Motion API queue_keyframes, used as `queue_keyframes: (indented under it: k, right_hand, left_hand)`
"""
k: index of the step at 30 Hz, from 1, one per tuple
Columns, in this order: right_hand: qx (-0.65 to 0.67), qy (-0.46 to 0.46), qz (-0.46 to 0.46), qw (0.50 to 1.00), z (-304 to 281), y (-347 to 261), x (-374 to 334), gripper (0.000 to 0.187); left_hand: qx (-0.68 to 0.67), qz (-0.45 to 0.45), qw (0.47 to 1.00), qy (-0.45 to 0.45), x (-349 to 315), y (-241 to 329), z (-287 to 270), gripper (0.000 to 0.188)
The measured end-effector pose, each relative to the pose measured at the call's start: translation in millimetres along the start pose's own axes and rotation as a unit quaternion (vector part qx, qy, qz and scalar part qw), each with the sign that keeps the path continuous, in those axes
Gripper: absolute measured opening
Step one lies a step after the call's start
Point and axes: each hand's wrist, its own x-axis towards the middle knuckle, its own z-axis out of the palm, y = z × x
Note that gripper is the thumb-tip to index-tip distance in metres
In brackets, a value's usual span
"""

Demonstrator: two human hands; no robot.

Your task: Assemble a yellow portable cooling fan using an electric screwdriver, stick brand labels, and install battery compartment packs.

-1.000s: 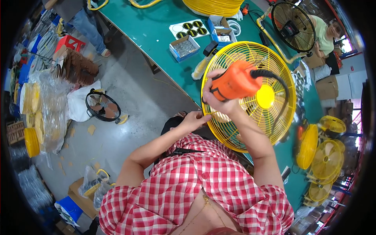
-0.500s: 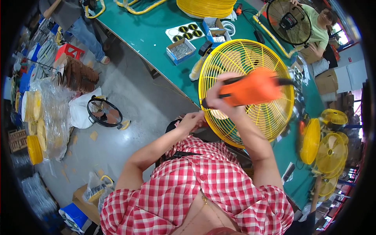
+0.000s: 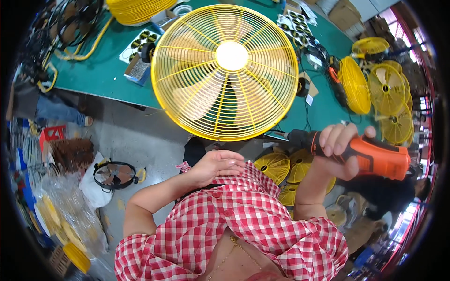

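Observation:
A round yellow wire fan guard (image 3: pixel 225 70) with a bright yellow hub lies on the green table (image 3: pixel 98 70). My right hand (image 3: pixel 340 150) grips an orange and black power screwdriver (image 3: pixel 365 154), held off the table's near edge, tip pointing left toward the guard's lower rim. My left hand (image 3: pixel 215 164) hovers below the guard near my chest, fingers loosely together and holding nothing, not touching the guard.
Trays of dark round parts (image 3: pixel 140 42) and a small box (image 3: pixel 138 70) sit left of the guard. Several yellow guards (image 3: pixel 375 89) stand at the right, more (image 3: pixel 286 168) under the table. A black fan guard (image 3: pixel 115 174) lies on the floor.
My right hand has pulled the screwdriver off the guard's face and down to the right, below the table edge. The view has swung so the guard now sits higher and central.

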Motion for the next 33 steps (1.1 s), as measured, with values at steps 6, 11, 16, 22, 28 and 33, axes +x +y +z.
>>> queue_keyframes:
  k: [6,11,16,22,28,33]
  right_hand:
    - [-0.012,0.082,0.022,0.996,-9.6,-22.2,-39.7,0.058]
    - [0.001,0.109,0.012,0.994,-12.7,-25.0,-54.9,0.055]
    - [0.009,0.116,0.008,0.993,-17.1,-21.2,-61.3,0.056]
    - [0.02,0.117,0.009,0.993,-23.2,-17.1,-64.4,0.055]
    - [0.022,0.096,0.019,0.995,-28.3,-10.6,-63.0,0.056]
    - [0.022,0.067,0.016,0.997,-37.1,-5.9,-60.3,0.054]
  left_hand:
    - [0.065,0.013,0.996,-0.057,41.7,1.7,26.2,0.016]
    - [-0.036,0.011,0.998,-0.045,54.3,6.6,44.2,0.013]
    - [-0.054,0.005,0.996,-0.069,69.3,-5.9,35.5,0.014]
    - [-0.069,-0.01,0.996,-0.056,76.5,-8.9,40.5,0.016]
    - [-0.066,-0.021,0.996,-0.065,79.3,-7.8,39.9,0.015]
    - [-0.169,-0.001,0.982,-0.09,91.6,-16.9,45.5,0.014]
